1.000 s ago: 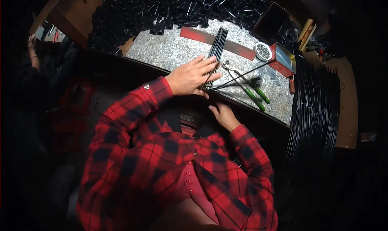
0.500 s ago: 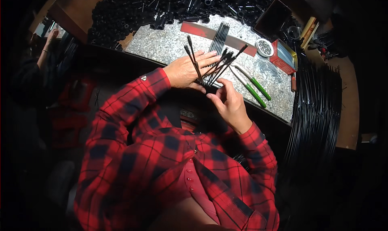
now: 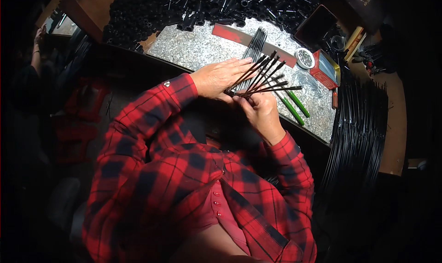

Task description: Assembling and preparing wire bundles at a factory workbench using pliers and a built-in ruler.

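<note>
Several thin rods lie side by side on the bright, foil-like tabletop, pointing away from me. My left hand reaches across them, its fingers flat and close together on top and its thumb at the near ends, holding the bunch. Several black rods with thicker tips fan up and right from between my hands. At the lower end of that fan, my right hand is closed with thumb and fingers pinching the rods. Where the rods meet is partly hidden by my fingers. Green-handled pliers lie just beyond my right hand.
A worn red flat bar lies crosswise under the rods. At right stand a white bowl of small metal pieces and a red box. Black tubular parts heap behind; long black rods hang at right. Another person's hand shows far left.
My right hand has moved up and closed on the black rods. Their tips, earlier spread both left and right over my left hand, now all fan toward the right.
</note>
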`<control>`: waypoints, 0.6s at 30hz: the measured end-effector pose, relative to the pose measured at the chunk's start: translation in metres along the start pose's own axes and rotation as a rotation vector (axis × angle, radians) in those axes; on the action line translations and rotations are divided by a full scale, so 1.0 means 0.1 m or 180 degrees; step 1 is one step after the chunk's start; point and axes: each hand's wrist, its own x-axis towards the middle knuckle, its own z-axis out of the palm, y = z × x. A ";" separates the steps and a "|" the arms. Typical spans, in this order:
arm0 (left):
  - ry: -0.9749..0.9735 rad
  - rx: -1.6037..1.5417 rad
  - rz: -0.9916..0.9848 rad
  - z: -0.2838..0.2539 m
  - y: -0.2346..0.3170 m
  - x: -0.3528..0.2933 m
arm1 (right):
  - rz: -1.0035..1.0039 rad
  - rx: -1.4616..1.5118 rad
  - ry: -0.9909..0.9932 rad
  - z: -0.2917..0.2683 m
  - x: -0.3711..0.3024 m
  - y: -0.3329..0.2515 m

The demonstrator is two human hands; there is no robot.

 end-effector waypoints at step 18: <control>0.0146 0.0146 -0.0188 0.09 0.10 0.03 | -0.0236 0.0329 0.0029 -0.01 0.04 -0.01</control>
